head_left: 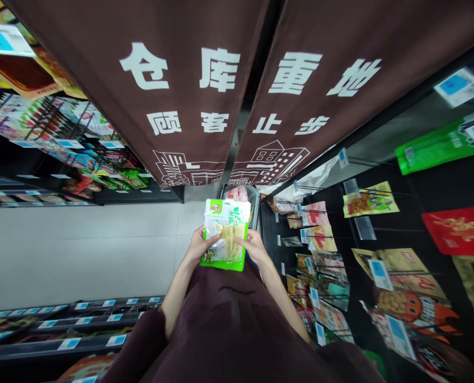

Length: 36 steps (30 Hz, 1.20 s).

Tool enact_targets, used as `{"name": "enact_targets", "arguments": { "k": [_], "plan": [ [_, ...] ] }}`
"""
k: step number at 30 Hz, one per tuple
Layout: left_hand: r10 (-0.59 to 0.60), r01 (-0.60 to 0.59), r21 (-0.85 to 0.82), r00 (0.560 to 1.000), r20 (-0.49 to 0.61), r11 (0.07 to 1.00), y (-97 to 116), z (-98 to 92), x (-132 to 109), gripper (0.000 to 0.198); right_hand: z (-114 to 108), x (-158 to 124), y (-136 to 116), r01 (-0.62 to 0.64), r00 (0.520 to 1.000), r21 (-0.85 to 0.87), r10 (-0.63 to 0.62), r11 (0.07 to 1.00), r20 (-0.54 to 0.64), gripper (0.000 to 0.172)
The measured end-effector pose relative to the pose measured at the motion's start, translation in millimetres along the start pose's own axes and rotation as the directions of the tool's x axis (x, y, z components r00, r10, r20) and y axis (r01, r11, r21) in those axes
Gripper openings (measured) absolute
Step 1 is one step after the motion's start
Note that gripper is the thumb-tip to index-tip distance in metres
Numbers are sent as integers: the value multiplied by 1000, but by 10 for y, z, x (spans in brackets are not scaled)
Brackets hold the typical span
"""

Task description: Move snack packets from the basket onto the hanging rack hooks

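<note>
A green and white snack packet (225,234) with a clear window is held upright in front of my body, its printed face toward the camera. At its left edge, my left hand (200,247) grips it with the thumb over the front. The right edge is pinched by my right hand (254,247), its thumb also on the front. The other fingers of both hands are mostly hidden behind the packet. Just beyond the packet stands a grey basket (255,202) with packets in it, partly covered from view.
Brown curtains (197,101) with white characters hang ahead. On the right is a dark rack (324,234) hung with snack packets and price tags. Stocked shelves (141,197) stand at the left, and more low shelves (85,321) at the lower left. Grey tiled floor (101,255) lies between them.
</note>
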<state>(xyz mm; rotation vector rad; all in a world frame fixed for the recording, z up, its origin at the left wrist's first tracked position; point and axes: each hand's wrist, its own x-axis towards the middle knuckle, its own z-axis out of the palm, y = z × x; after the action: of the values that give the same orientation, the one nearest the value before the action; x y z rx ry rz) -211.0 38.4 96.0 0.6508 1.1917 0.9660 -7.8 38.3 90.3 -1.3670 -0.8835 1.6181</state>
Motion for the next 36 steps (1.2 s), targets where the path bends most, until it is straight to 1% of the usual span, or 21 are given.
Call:
{"name": "enact_targets", "arguments": {
  "k": [5, 8, 13, 17, 21, 25, 29, 33, 36],
  "plan": [
    [7, -7, -22, 1000, -7, 1000, 4, -26, 36, 55, 7, 13, -24, -23, 993, 66, 15, 998, 118, 45],
    [22, -22, -13, 1000, -14, 1000, -13, -63, 68, 54, 3, 33, -32, -35, 988, 79, 22, 996, 154, 45],
    [13, -12, -22, 1000, 12, 1000, -64, -101, 106, 50, -31, 65, -16, -4, 992, 54, -3, 999, 125, 39],
    [-9, 11, -42, 1000, 25, 999, -92, -103, 129, 51, -58, 79, -15, 27, 994, -3, -27, 1000, 110, 38],
    [-31, 32, -30, 999, 6, 999, -130, -116, 140, 50, -50, 105, 19, 53, 995, -37, -49, 998, 91, 38],
    [-52, 52, -32, 999, 1, 998, -176, -142, 123, 52, -21, 130, 77, 56, 994, -49, -51, 997, 97, 38],
    [-22, 21, -23, 999, -25, 1000, -184, -153, 111, 53, 4, 161, 73, 76, 993, -36, -73, 996, 95, 36],
    [9, -10, -20, 999, -34, 1000, -136, -161, 122, 53, 24, 222, -15, 91, 989, -14, -89, 996, 119, 37],
    [25, -24, 28, 999, -34, 999, -90, -176, 122, 52, 34, 274, -77, 118, 986, 1, -117, 993, 116, 35]
  ]
}}
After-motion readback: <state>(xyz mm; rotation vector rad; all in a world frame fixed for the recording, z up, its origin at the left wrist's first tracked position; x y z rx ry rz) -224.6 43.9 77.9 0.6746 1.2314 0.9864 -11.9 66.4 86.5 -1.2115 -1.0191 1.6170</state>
